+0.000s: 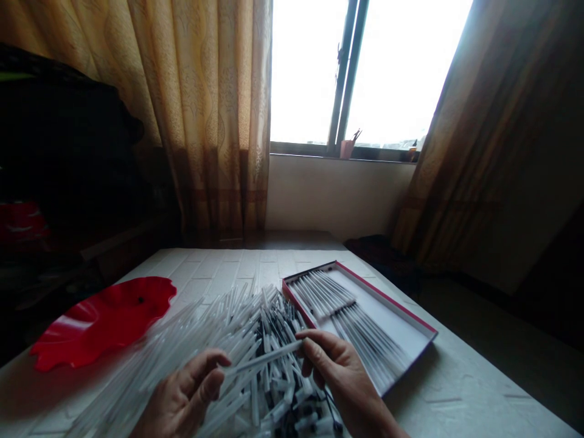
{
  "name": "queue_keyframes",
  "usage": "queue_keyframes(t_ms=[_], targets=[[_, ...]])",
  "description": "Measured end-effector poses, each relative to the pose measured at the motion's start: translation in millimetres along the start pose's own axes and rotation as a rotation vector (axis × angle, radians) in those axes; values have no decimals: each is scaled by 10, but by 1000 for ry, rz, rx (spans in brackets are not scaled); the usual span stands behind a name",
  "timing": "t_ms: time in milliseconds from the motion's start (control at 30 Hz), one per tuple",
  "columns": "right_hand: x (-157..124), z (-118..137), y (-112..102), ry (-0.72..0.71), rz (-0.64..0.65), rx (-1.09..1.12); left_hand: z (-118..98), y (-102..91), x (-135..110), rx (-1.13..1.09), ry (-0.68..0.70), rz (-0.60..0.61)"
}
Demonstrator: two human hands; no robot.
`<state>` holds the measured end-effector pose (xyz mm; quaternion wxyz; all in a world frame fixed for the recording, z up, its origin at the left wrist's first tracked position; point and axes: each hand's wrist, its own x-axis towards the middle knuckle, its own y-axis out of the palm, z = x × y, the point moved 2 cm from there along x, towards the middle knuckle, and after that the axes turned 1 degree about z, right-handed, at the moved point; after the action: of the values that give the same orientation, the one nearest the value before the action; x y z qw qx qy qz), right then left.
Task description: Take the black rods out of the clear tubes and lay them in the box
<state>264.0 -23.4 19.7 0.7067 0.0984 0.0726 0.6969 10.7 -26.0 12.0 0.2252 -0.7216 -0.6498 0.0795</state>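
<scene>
My right hand point(335, 362) pinches one end of a translucent whitish pen barrel point(269, 356) between thumb and fingers. The barrel slants down to the left, towards my left hand point(189, 389). That hand is half curled, thumb and forefinger apart, close to the barrel's other end; it does not appear to grip it. Below both hands spreads a heap of loose clear pen barrels point(201, 331). Darker pieces point(274, 316) and black caps lie in its right part. Beside my right hand, a shallow box point(396, 316) with a red edge holds two rows of pens point(322, 292).
A red wavy-edged dish point(104, 322) sits left of the heap on the white brick-patterned table point(460, 389). Behind are curtains point(214, 109), a window point(310, 73) and a pink cup point(347, 149) on the sill. Dark bulky items point(64, 140) stand at the left.
</scene>
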Motion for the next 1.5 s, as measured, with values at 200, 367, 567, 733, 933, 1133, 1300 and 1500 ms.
queue_keyframes(t_ms=[200,367,567,733,933,1133,1300,1500], targets=[[16,-14,-17,-4,-31,16,73,11,-7,41,126,-151],[29,-57,-36,-18,19,24,7,-4,-6,64,96,-180],[-2,-31,-39,-20,22,19,-24,11,15,19,20,-43],[4,-17,-23,-32,36,14,119,-24,51,53,-26,24],[20,-47,-34,-41,4,0,285,-54,84,184,183,-35],[12,-63,-35,-43,24,12,328,-56,80,164,159,-41],[28,-61,-29,-30,34,32,177,-43,81,158,140,58],[37,-72,-19,-37,40,36,193,-45,62,159,139,-13]])
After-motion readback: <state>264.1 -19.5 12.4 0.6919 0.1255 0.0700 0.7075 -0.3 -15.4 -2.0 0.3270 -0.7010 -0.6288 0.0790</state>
